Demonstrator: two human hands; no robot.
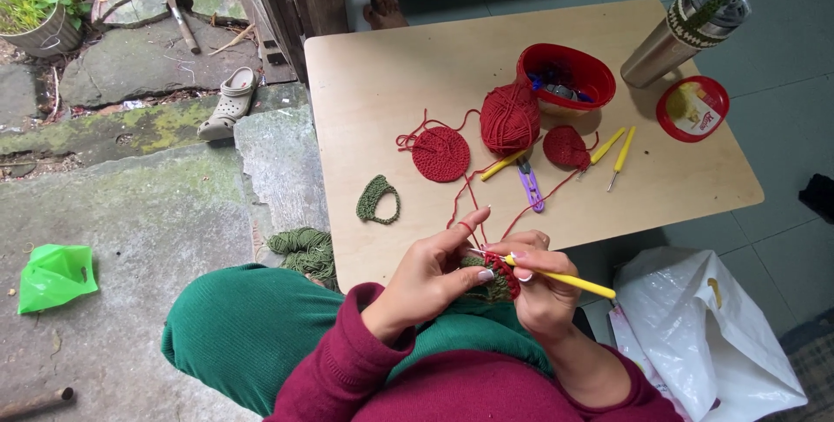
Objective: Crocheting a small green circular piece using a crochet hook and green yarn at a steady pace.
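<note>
Head view: left hand (pixel 426 279) pinches crochet piece (pixel 493 279), right hand (pixel 539 287) grips yellow hook (pixel 565 281), just off table's (pixel 382 83) near edge.

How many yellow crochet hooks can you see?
4: one yellow-handled crochet hook in the right hand, one beside the red yarn ball, two right of the small red crocheted piece.
</note>
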